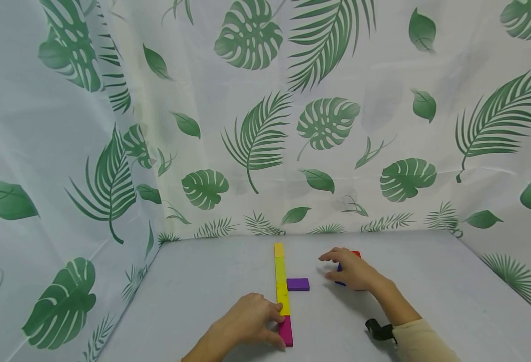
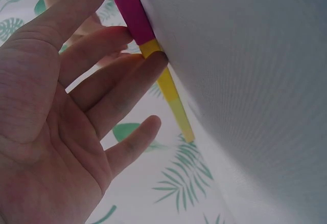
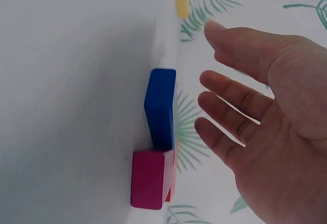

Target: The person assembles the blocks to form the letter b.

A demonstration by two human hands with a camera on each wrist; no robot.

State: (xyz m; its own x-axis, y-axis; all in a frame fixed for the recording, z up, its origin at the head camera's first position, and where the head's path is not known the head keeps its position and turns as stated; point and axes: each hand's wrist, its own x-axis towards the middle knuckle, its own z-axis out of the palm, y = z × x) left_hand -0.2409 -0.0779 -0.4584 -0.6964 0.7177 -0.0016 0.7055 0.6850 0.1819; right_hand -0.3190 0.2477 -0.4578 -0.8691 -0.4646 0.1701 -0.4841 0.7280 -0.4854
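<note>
A straight row of blocks runs away from me: a magenta block (image 1: 286, 332) at the near end, then a yellow block (image 1: 283, 296), a lime-yellow block (image 1: 281, 269) and an orange-yellow block (image 1: 279, 250). My left hand (image 1: 251, 322) lies along its left side, fingertips at the magenta and yellow blocks, thumb by the near end. A purple block (image 1: 298, 284) juts right from the row's middle. To the right, my right hand (image 1: 355, 271) hovers with spread fingers, holding nothing, near a blue block (image 3: 161, 109). Beside that sit another magenta block (image 3: 148, 179) and a red block (image 1: 357, 254), partly hidden.
Everything lies on a pale grey tabletop (image 1: 211, 271). A leaf-patterned curtain (image 1: 256, 211) hangs along the back and both sides. A black strap device (image 1: 378, 329) sits at my right wrist.
</note>
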